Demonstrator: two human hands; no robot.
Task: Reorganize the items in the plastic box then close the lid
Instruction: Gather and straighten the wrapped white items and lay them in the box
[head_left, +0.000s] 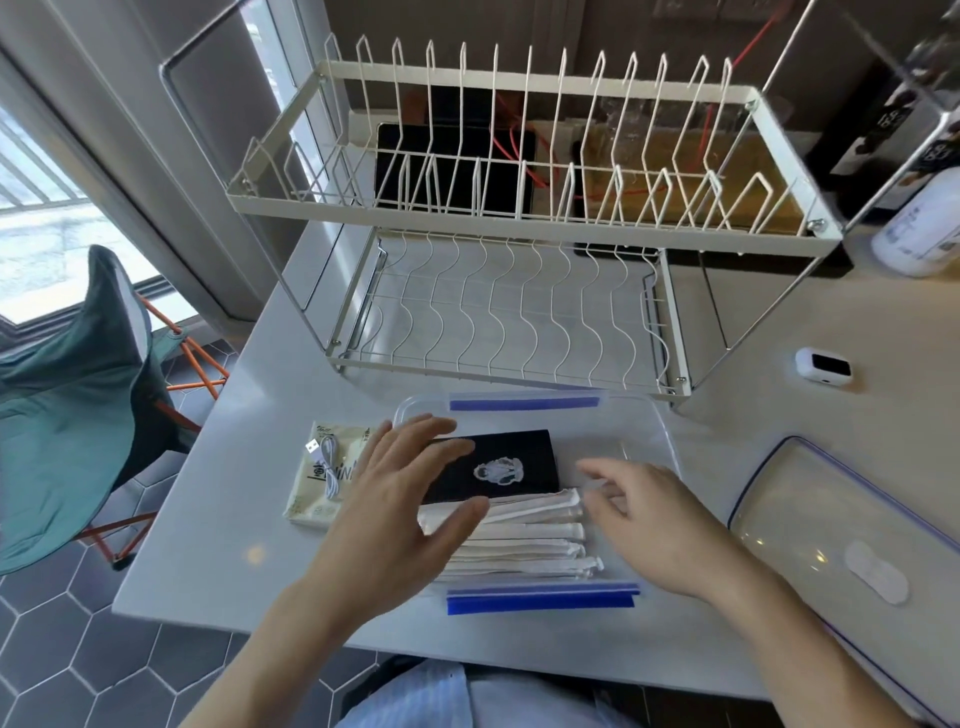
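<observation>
The left hand (400, 499) hovers spread over the left end of the clear plastic box (649, 441), fingers apart, thumb over the wrapped white sticks (524, 540), fingertips at the near edge of the black booklet (493, 467); whether it touches either cannot be told. The right hand (654, 519) is open and empty over the box's right half, fingers loosely splayed toward the stick ends. The box sits on the white table (234, 519) before the dish rack (519, 234), blue latches at front and back. Its lid (831, 519) lies off to the right. A beige packet (322, 483) with a white USB cable (327, 462) on it lies just left of the box.
</observation>
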